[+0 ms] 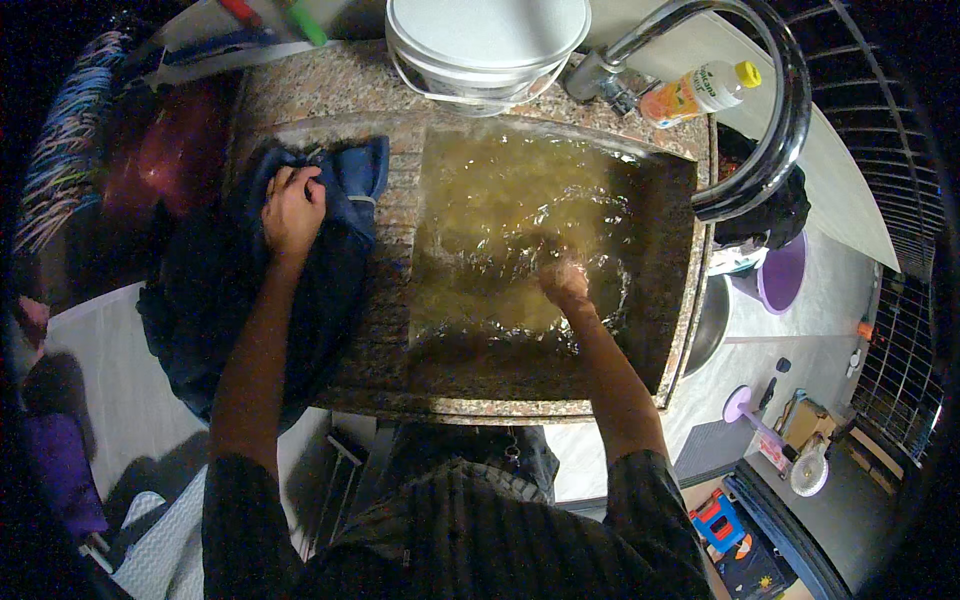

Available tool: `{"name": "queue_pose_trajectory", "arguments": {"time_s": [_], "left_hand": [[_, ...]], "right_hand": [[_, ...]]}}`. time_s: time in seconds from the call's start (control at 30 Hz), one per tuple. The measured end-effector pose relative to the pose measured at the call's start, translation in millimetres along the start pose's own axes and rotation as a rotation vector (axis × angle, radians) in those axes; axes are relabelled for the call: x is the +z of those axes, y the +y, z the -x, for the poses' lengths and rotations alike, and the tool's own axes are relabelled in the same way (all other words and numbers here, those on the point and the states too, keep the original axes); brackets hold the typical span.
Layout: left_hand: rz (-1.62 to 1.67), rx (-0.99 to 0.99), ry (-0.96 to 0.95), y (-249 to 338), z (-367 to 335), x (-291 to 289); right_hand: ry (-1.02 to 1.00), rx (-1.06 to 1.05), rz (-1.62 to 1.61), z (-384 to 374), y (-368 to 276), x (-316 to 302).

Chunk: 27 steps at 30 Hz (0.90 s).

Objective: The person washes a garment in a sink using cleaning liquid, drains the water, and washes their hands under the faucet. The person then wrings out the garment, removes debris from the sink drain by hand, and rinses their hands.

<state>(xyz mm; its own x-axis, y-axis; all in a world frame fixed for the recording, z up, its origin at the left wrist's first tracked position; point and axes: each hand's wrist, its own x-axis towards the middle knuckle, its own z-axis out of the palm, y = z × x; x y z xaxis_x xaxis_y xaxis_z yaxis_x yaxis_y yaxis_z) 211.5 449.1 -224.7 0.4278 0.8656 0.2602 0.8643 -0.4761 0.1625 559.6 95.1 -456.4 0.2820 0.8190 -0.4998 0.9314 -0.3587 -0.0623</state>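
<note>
My left hand [292, 212] lies on a dark blue denim garment [362, 185], its fingers curled into the cloth. The garment is heaped on the ridged stone ledge left of the sink and hangs over the front edge in dark folds. My right hand [566, 281] dips into the murky, yellowish-brown water [490, 220] in the stone sink [530, 408]. Ripples and glints spread around the wrist. Water and glare hide the fingers of that hand, so what they hold, if anything, does not show.
A lidded white bucket [487, 45] stands behind the sink. Beside it are a curved chrome faucet [790, 120], arching over the right rim, and a yellow-capped bottle [700, 92]. A purple bucket [783, 272] and a metal basin [708, 325] sit at the right.
</note>
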Motion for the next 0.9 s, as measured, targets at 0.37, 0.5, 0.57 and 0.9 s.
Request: {"name": "queue_pose_trajectory", "arguments": {"time_s": [0.37,0.5,0.57,0.9], "left_hand": [[-0.152,-0.049,-0.019,-48.9,23.3,-26.3],[0.041,0.008,0.044,7.2,-2.4,0.7],[0.03,0.032,0.062,3.7,-2.1,-1.3],[-0.005,0.002,0.06,-13.8,7.4,-0.7]], "right_hand": [[0.575,-0.04,-0.172,-28.4,-113.4,35.0],[0.114,0.132,0.118,-41.5,25.6,92.1],[0.002,0.191,0.044,-38.3,23.8,87.2],[0.038,0.142,-0.187,25.4,-62.4,-87.5]]}}
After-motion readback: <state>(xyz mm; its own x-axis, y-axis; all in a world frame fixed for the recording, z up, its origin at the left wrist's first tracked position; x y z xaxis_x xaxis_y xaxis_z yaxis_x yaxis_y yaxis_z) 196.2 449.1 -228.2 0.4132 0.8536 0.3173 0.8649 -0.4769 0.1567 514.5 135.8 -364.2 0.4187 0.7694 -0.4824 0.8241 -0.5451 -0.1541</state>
